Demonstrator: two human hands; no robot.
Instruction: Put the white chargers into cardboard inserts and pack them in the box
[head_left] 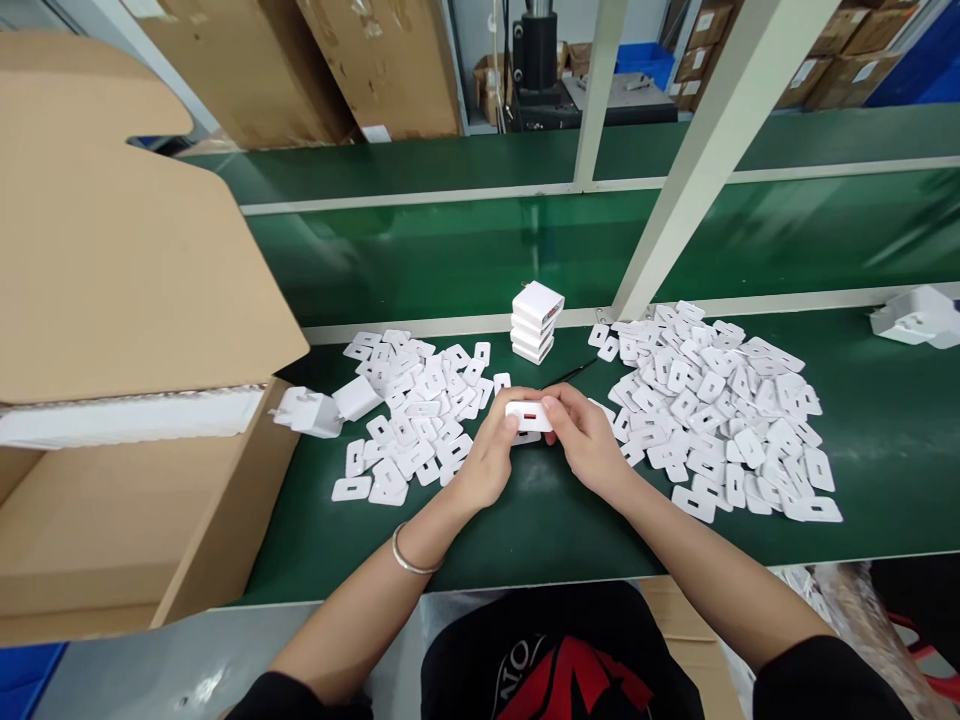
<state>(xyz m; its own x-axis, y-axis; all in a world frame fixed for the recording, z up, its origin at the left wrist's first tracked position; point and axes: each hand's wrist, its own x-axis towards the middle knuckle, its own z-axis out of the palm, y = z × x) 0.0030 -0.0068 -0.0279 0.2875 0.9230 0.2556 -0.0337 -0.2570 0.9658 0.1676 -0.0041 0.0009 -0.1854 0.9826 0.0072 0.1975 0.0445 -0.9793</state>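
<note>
One white piece point(529, 417) with a slot sits over the desk point(555, 530), in the grip of both left hand point(489, 455) and right hand point(589, 445). It looks still in work; the stack of blocks point(537, 322) beyond may be finished. Many loose plates remain, in a left heap point(420, 400) and right heap point(712, 400). An open carton point(232, 500) stands far left; nothing seems to obstruct the hands.

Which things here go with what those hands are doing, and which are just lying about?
Probably for the job:
white piece, held by left hand and right hand
loose white plates
stacked white blocks

Probably just lying about:
tall cardboard boxes behind
blue bin
</note>
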